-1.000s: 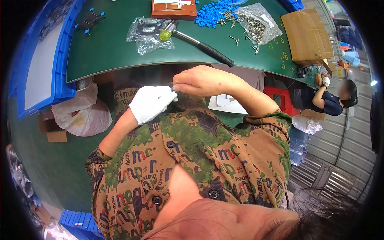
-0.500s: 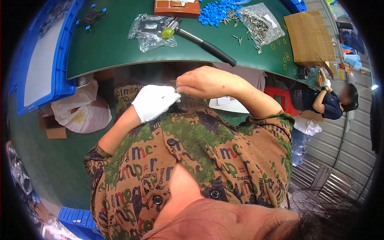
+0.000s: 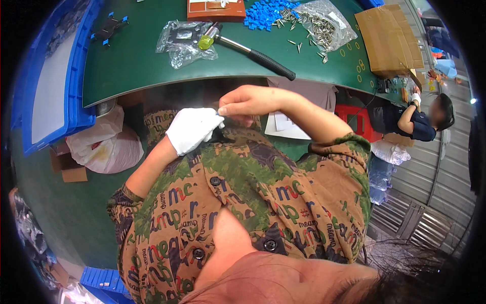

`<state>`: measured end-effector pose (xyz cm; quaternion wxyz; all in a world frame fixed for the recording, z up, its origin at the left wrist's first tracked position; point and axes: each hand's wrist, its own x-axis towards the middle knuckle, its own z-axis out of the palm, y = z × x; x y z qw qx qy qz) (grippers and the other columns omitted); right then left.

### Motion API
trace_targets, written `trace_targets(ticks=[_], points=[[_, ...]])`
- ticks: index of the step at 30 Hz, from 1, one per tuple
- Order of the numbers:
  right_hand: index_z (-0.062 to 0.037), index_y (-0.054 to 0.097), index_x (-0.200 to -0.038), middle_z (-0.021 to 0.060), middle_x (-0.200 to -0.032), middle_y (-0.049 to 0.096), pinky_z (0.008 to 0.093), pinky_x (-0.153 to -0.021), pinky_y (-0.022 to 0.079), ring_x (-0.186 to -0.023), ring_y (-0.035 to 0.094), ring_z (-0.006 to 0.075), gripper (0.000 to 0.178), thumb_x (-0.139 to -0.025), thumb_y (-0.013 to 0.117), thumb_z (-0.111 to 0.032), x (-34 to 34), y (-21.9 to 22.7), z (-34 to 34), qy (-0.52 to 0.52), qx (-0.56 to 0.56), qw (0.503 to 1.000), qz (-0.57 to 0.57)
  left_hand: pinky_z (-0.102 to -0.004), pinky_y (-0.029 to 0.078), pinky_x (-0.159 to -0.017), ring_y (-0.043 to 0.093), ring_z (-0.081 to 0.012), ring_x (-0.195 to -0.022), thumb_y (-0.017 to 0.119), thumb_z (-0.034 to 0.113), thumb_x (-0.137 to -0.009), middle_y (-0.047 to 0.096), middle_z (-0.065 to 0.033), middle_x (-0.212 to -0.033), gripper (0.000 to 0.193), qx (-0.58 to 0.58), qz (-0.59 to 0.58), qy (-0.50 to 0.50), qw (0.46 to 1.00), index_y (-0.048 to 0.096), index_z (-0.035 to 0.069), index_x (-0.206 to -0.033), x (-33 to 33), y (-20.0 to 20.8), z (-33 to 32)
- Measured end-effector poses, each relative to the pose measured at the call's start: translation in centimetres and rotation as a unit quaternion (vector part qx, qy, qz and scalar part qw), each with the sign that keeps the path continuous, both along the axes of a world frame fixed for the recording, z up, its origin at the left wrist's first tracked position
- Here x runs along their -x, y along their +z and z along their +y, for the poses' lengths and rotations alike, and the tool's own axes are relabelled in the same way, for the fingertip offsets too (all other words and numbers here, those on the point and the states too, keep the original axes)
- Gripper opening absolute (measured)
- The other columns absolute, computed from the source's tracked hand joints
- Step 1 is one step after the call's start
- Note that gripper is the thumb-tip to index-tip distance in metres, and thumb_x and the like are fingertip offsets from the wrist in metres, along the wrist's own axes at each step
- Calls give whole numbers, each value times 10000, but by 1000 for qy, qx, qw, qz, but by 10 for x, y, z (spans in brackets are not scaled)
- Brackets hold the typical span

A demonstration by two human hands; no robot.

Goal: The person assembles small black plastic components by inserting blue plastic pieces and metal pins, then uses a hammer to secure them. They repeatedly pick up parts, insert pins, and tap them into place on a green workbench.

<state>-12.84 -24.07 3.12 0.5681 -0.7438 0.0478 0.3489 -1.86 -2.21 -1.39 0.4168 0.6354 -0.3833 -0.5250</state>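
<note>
My left hand (image 3: 192,130), in a white glove, is closed with its fingers curled in front of my body, below the table's near edge. Its fingers hide whatever they hold; only a speck of blue shows at the fingertips. My right hand (image 3: 248,104) is bare, and its thumb and index finger pinch together right against the gloved fingertips. What lies in that pinch is too small and covered to make out. Beyond both hands, on the green table (image 3: 136,66), lies a hammer (image 3: 248,49) with a black grip and a yellow-green head.
Clear plastic bags (image 3: 179,43) with dark parts lie by the hammer head. Behind are blue pieces (image 3: 268,14), a bag of metal pins (image 3: 326,28), a reddish-brown box (image 3: 215,11) and a black four-armed part (image 3: 109,29). A cardboard box (image 3: 390,38) and blue crate (image 3: 61,119) flank the table. A co-worker (image 3: 417,121) sits right.
My right hand has shifted slightly left and its lower fingers have loosened, while thumb and index stay pinched. The gloved left hand has barely moved. The whole view has shifted a little.
</note>
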Motion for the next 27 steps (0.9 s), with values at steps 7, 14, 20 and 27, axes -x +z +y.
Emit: trace_targets(ticks=[7,14,20,27], points=[[-18,623,-923,38,-733,571,331,-666,506,-718,607,152,254,-1028,590,-248,1,22,-22,-116,200,935,-268,-262,454,-570,541,-85,-562,605,268,-1034,596,-15,-633,303,20,11,12,1000,745,20,-931,-4,-5,-1],[2,632,-968,126,-811,608,375,-735,508,-776,623,240,290,-1061,554,-261,9,20,-14,-67,220,927,-297,-262,462,-580,552,-87,-575,584,261,-1042,604,-13,-647,294,18,-2,11,1000,737,25,-956,-7,0,-3],[-6,645,-979,163,-857,636,435,-762,504,-823,625,352,298,-1049,551,-281,9,6,-5,-49,186,940,-282,-264,459,-577,547,-88,-574,593,248,-1034,607,-17,-648,280,19,-10,13,1000,742,21,-963,-6,2,-2],[-37,675,-971,182,-859,682,451,-771,530,-835,668,375,349,-1046,544,-352,8,3,1,-36,195,941,-274,-267,447,-563,540,-87,-552,611,246,-1022,603,-17,-631,280,48,1,25,999,745,18,-931,-5,0,-1]])
